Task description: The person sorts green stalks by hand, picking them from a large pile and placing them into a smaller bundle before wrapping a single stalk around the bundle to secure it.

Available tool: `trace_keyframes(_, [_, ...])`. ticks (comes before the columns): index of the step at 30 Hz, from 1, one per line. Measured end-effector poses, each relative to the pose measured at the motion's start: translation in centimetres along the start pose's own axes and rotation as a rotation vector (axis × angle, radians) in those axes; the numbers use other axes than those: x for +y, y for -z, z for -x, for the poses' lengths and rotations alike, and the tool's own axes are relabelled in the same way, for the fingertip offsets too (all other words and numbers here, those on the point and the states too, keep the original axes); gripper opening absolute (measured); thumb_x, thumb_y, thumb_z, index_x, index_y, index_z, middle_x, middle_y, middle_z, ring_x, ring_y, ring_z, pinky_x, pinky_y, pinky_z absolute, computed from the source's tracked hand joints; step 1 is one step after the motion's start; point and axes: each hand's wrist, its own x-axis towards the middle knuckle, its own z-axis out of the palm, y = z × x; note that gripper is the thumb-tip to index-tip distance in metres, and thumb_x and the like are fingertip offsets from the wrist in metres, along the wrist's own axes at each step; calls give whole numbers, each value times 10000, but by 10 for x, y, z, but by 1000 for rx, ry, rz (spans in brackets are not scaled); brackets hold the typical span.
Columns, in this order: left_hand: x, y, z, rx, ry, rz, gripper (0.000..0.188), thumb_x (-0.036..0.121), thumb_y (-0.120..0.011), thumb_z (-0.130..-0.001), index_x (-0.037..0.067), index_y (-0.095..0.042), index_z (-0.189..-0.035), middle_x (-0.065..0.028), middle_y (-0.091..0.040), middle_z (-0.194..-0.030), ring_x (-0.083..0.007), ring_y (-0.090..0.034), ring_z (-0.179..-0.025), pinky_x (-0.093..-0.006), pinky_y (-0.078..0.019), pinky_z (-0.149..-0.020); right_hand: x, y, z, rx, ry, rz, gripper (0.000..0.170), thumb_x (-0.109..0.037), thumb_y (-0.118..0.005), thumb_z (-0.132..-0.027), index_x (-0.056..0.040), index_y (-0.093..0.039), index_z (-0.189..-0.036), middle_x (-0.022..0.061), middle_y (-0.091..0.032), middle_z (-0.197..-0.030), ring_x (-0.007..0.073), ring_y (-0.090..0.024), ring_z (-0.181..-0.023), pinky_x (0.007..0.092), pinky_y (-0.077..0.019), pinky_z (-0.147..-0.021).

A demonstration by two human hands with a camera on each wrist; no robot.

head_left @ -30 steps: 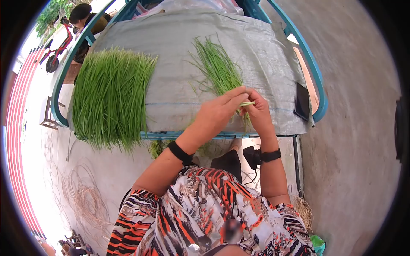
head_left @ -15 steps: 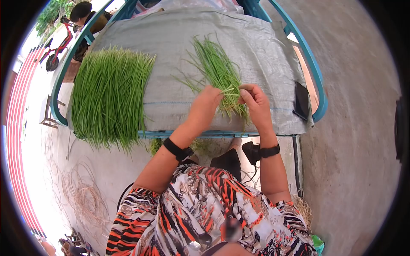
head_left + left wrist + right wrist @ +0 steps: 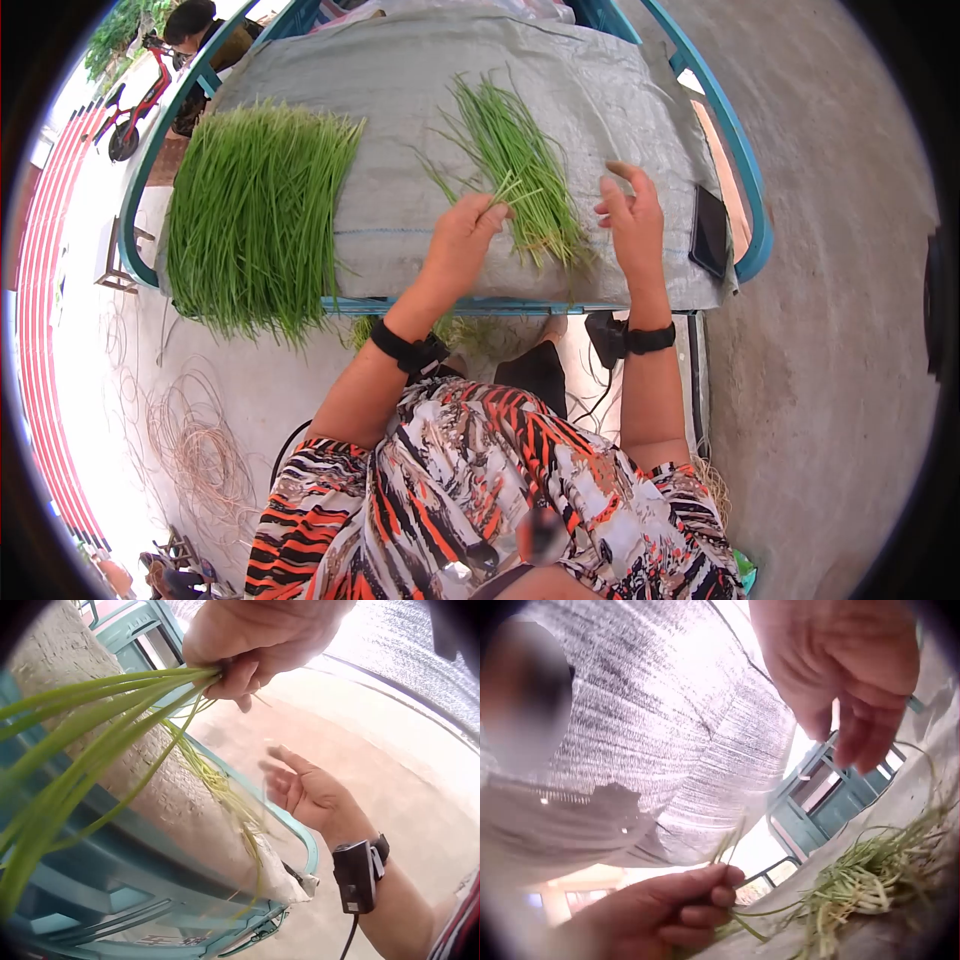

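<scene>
In the head view my left hand [image 3: 461, 238] pinches a few green chives [image 3: 90, 735] between thumb and fingers, near their pale ends. Their long leaves stretch across the left wrist view. My right hand [image 3: 636, 222] is held up to the right with its fingers loosely spread and nothing in them. Between the two hands lies a loose bunch of chives [image 3: 520, 165], its pale root ends pointing toward me. A large, evenly laid pile of chives [image 3: 262, 225] covers the left side of the grey woven sheet [image 3: 400, 110].
A dark phone [image 3: 708, 230] lies at the sheet's right edge. Blue-green rails [image 3: 745, 185] frame the sheet on both sides. Another person [image 3: 205, 40] is beyond the left rail, near a red bike [image 3: 140, 105]. Tangled string [image 3: 200, 450] lies on the floor at left.
Both hands were together over the bunch; they have moved apart, left hand leftward with the chives, right hand off to the right. The right fingers have let go and spread.
</scene>
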Motion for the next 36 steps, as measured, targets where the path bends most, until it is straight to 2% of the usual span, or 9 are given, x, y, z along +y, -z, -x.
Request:
trace_keyframes(3, [6, -1, 0, -20, -8, -50, 188, 198, -541, -936, 40, -640, -910, 45, -461, -713, -63, -395, -635, -221, -351, -580, -7, -7, 11, -43, 8, 105, 283, -203, -626, -878, -54, -604, -1117, 13, -601, -775, 69, -542, -624, 216, -452, -535])
trace_keyframes(8, [10, -7, 7, -67, -106, -120, 177, 178, -545, -935, 27, -634, -912, 7, -499, -751, -87, -440, -681, -239, -375, -617, -7, -36, 44, -342, -227, -465, 190, -165, -603, -893, -25, -618, -1020, 22, -627, -756, 48, -503, -524, 190, -411, -479])
trace_keyframes(15, [15, 10, 10, -118, -209, -204, 179, 168, -559, -910, -2, -596, -872, -94, -572, -797, -226, -543, -760, -321, -423, -690, -3, -3, 39, 69, -143, -381, 159, -180, -541, -939, -40, -593, -884, 25, -624, -746, 50, -481, -514, 193, -402, -489])
trace_keyframes(18, [29, 32, 13, -79, -66, 73, 195, 187, -520, -954, 27, -616, -898, -14, -585, -800, -102, -518, -791, -252, -403, -784, -2, 32, 37, 149, -88, -358, 172, -195, -548, -939, -56, -584, -844, 7, -589, -707, 44, -454, -510, 192, -375, -483])
trace_keyframes(24, [123, 75, 27, 635, -369, -160, 226, 207, -461, -990, 51, -611, -924, -35, -644, -831, -114, -551, -772, -257, -409, -780, 18, 37, 77, -17, -186, 90, 201, -256, -629, -873, -58, -606, -841, 21, -592, -687, 102, -509, -557, 239, -404, -542])
trace_keyframes(27, [134, 85, 34, 732, -615, -58, 222, 202, -440, -999, 54, -600, -957, -39, -626, -804, -94, -537, -719, -245, -422, -742, 22, 22, 93, -55, -103, 438, 194, -251, -648, -832, -63, -625, -870, 49, -620, -715, 168, -566, -602, 286, -441, -591])
trace_keyframes(29, [133, 82, 41, 577, -462, 151, 216, 196, -434, -1001, 52, -594, -980, -29, -596, -775, -81, -522, -701, -232, -425, -693, 37, 17, 94, -69, -133, 466, 189, -241, -651, -810, -69, -635, -887, 64, -632, -739, 205, -595, -639, 313, -457, -620])
trace_keyframes(32, [116, 66, 38, 522, -293, 19, 189, 194, -476, -987, 48, -595, -969, 32, -487, -724, -43, -418, -626, -196, -353, -560, 43, 18, 94, -29, -181, 378, 183, -235, -613, -858, -54, -621, -883, 46, -623, -730, 160, -578, -601, 286, -449, -584])
trace_keyframes(36, [92, 39, 35, 376, -198, -84, 143, 206, -577, -936, 68, -608, -951, 62, -452, -699, -35, -352, -617, -197, -298, -532, 18, 37, 91, -53, -294, -341, 180, -219, -553, -924, -45, -596, -910, 20, -601, -754, 90, -536, -567, 230, -431, -537])
